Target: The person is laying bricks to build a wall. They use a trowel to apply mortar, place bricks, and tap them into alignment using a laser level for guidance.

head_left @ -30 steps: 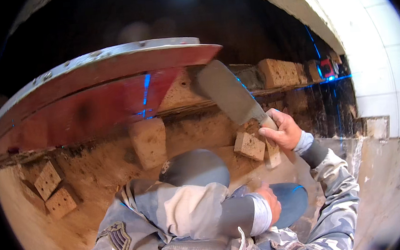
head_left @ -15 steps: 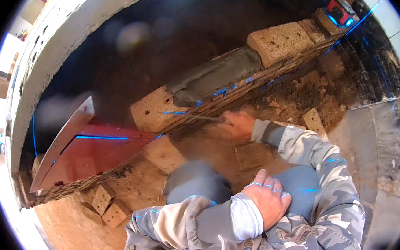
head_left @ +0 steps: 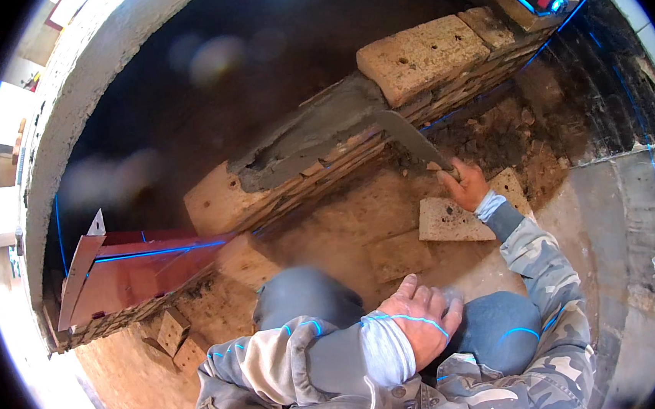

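My right hand (head_left: 467,184) clamps trowel (head_left: 412,139) at near side of mortar bed (head_left: 315,140); best angle low, strokes light. Left hand (head_left: 423,318) loose, empty.

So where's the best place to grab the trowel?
Probably by the handle of the trowel, coming from the lower right, as the right hand does. That narrow end points back toward the person, while the wide, flat blade reaches away toward the mortar.
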